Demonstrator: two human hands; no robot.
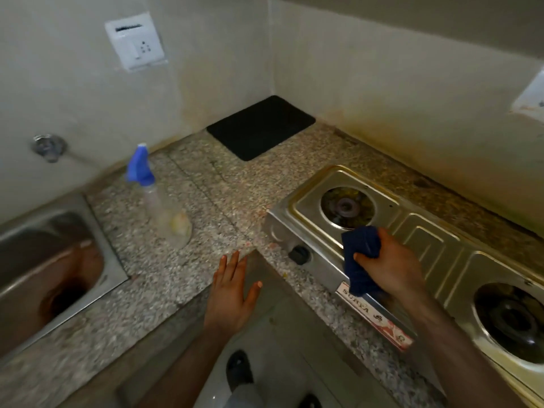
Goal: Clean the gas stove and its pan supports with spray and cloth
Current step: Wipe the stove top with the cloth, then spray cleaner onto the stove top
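Your left hand [232, 293] is hovering flat-fingered off the counter edge while your right hand [391, 260] is gripping the bunched blue cloth [360, 257] on the stove [426, 231] front beneath it, so press firmly, wiping outward; spray bottle [159, 198] is standing beyond your left fingertips.

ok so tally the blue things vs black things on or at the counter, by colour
Blue: 2, the spray bottle's trigger head and the cloth gripped by the right hand
Black: 2, the mat in the corner and the stove knob
Total: 4
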